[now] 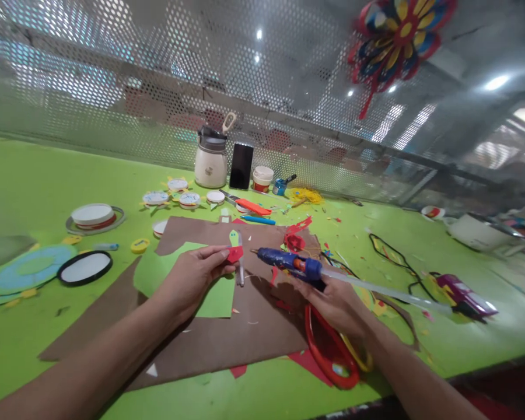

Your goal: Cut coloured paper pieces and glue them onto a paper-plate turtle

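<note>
My left hand (205,274) pinches a small red paper piece (235,254) between thumb and fingers. A small light-green cutout with drawn eyes (233,236) shows just above the red piece; I cannot tell whether the two are joined. In my right hand (332,297) is a blue hot glue gun (284,260), its nozzle pointing left, close to the red piece but apart from it. A long clear glue stick (385,288) sticks out of the gun's back. Beneath both hands lie a brown board (262,335) and a green paper sheet (219,300).
A red-orange cutter (254,206) and a blue pen (258,220) lie beyond the board. Behind them stand a white jar (210,166), a phone (241,166) and paint pots. Red-handled scissors (332,373) lie below my right hand. A purple device (466,296) with a black cord lies right.
</note>
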Action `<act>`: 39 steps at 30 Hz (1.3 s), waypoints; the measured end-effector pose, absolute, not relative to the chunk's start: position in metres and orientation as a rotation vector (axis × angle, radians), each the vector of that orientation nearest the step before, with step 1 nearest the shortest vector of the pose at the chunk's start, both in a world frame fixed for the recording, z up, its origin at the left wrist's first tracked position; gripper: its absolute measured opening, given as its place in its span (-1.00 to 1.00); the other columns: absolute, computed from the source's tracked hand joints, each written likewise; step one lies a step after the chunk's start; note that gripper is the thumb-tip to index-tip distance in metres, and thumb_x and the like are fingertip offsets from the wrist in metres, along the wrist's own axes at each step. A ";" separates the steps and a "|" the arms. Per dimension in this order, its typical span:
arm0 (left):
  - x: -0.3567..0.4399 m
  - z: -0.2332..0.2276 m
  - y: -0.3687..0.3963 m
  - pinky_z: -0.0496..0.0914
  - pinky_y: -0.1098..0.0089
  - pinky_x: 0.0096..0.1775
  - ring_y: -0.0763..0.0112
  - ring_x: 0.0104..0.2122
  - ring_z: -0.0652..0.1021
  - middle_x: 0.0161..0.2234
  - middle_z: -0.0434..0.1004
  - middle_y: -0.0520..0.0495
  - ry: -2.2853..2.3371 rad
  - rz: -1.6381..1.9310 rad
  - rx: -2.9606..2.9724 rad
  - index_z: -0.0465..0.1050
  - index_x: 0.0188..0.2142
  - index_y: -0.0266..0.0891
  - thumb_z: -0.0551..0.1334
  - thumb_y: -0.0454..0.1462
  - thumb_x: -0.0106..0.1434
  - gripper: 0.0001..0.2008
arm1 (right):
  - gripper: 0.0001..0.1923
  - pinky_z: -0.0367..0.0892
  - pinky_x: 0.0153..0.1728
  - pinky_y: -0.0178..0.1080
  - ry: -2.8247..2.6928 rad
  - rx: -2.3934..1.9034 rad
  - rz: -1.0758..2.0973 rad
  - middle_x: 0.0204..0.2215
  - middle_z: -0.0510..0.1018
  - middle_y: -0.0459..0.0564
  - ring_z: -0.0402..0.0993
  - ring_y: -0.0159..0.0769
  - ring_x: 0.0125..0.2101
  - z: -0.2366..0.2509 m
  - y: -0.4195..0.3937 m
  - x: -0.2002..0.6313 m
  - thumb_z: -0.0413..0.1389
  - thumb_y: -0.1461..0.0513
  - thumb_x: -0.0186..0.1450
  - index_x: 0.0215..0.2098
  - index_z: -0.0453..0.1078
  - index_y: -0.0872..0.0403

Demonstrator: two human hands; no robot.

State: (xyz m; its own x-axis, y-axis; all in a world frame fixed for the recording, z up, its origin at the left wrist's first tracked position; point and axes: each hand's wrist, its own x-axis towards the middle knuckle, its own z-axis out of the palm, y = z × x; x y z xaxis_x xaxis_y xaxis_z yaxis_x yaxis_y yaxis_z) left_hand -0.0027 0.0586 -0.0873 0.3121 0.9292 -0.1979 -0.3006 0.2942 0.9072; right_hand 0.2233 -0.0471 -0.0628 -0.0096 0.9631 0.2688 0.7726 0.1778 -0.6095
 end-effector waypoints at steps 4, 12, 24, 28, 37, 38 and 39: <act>-0.004 -0.086 0.059 0.46 0.46 -0.25 0.41 -0.39 0.56 -0.37 0.62 -0.18 0.855 0.981 0.896 0.57 -0.38 -0.36 0.31 -0.34 0.11 -0.91 | -0.73 0.41 -0.23 -0.24 -1.799 -1.484 0.021 -0.24 0.59 0.01 0.53 -0.21 -0.28 -0.050 -0.044 0.256 0.10 0.20 0.26 -0.07 0.39 0.06; -0.003 -0.087 0.062 0.48 0.47 -0.27 0.42 -0.41 0.57 -0.38 0.62 -0.13 0.858 1.008 0.856 0.55 -0.38 -0.36 0.32 -0.40 0.08 -0.92 | -0.69 0.35 -0.15 -0.12 -1.940 -1.640 -0.248 -0.25 0.49 0.12 0.44 -0.13 -0.23 -0.084 0.008 0.340 0.10 0.36 0.14 -0.13 0.42 0.14; -0.006 -0.093 0.062 0.44 0.44 -0.26 0.40 -0.40 0.55 -0.37 0.63 -0.15 0.809 1.001 0.899 0.59 -0.39 -0.32 0.35 -0.33 0.04 -0.89 | -0.79 0.30 -0.07 0.02 -1.957 -1.594 -0.006 -0.27 0.55 0.14 0.45 -0.07 -0.18 -0.041 0.017 0.331 0.13 0.32 0.09 -0.29 0.51 0.12; -0.005 -0.094 0.061 0.42 0.44 -0.28 0.43 -0.44 0.53 -0.40 0.62 -0.12 0.806 0.993 0.948 0.59 -0.38 -0.32 0.37 -0.30 0.02 -0.86 | -0.79 0.38 -0.17 -0.19 -1.954 -1.497 0.156 -0.27 0.59 0.02 0.50 -0.25 -0.25 -0.020 0.011 0.251 0.04 0.21 0.28 -0.22 0.49 0.06; -0.004 -0.093 0.060 0.41 0.42 -0.25 0.45 -0.43 0.52 -0.40 0.58 -0.07 0.768 1.002 0.924 0.55 -0.41 -0.30 0.35 -0.34 0.04 -0.92 | -0.81 0.34 -0.48 -0.36 -2.052 -1.635 0.402 -0.45 0.62 0.02 0.52 -0.35 -0.48 -0.063 0.074 0.171 0.04 0.31 0.28 -0.27 0.50 0.18; -0.004 -0.093 0.060 0.41 0.42 -0.23 0.46 -0.43 0.51 -0.40 0.57 -0.05 0.769 1.013 0.906 0.54 -0.41 -0.29 0.33 -0.36 0.05 -0.94 | -0.84 0.33 -0.46 -0.35 -2.081 -1.650 0.379 -0.43 0.62 0.02 0.52 -0.33 -0.45 -0.063 0.076 0.174 0.08 0.31 0.25 -0.28 0.51 0.17; -0.004 -0.093 0.060 0.41 0.42 -0.22 0.48 -0.43 0.51 -0.41 0.56 -0.03 0.770 1.025 0.888 0.53 -0.42 -0.28 0.33 -0.37 0.06 -0.95 | -0.86 0.31 -0.45 -0.34 -2.128 -1.654 0.363 -0.43 0.62 0.01 0.51 -0.31 -0.44 -0.061 0.077 0.178 0.12 0.31 0.21 -0.30 0.52 0.15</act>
